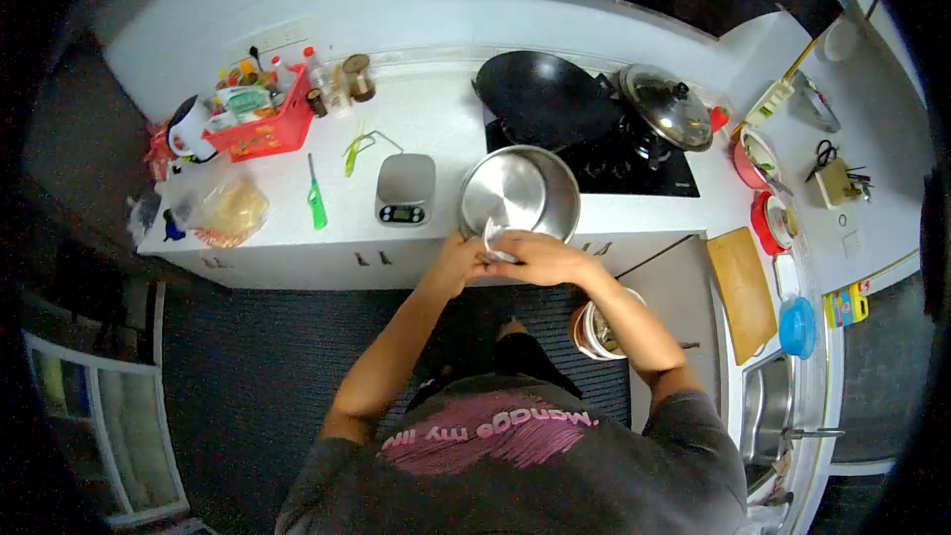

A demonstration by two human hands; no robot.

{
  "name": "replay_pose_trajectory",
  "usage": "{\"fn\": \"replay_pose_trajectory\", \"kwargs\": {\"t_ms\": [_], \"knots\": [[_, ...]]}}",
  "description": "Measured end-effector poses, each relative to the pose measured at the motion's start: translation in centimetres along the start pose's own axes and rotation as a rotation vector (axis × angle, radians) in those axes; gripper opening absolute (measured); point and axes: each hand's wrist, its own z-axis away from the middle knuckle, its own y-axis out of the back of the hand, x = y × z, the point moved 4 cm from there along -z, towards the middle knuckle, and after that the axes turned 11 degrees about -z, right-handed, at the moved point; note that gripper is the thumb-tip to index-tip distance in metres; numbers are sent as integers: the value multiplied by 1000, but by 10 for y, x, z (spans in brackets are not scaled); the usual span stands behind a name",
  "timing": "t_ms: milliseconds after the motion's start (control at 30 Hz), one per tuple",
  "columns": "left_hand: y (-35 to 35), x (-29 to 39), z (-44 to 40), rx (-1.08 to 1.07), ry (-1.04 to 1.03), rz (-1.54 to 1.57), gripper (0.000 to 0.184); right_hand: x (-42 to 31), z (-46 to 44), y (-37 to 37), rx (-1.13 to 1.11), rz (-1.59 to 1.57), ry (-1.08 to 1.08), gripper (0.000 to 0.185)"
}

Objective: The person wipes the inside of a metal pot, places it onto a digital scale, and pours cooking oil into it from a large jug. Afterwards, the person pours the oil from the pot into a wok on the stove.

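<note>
A wide stainless steel pot (560, 188) stands at the counter's front edge, its bare metal bottom showing. At its near rim, my left hand (456, 266) and my right hand (540, 260) come together with bent fingers around a small white crumpled piece (492, 231). Whether this is a cloth or a packet I cannot tell. Both hands are closed on it, and the fingers cover much of it. Left of the pot lies a kitchen scale (406, 180) with a grey plate.
A black wok (545, 99) and a lidded pan (666, 109) sit on the black hob (634, 173). To the left are a green lighter (317, 208), a red basket (263, 137) of bottles and a plastic bag (233, 210). A white bucket (594, 332) stands below at right.
</note>
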Motion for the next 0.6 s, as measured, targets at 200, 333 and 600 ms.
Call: {"fn": "replay_pose_trajectory", "kwargs": {"t_ms": [200, 333, 600], "knots": [[-29, 78, -126, -106, -110, -4, 57, 79, -26, 108, 216, 470, -26, 26], [23, 111, -174, 142, -291, -203, 57, 174, -93, 190, 265, 551, -124, 20], [139, 31, -131, 851, -269, 23, 35, 327, -155, 218, 14, 470, -173, 33]]}}
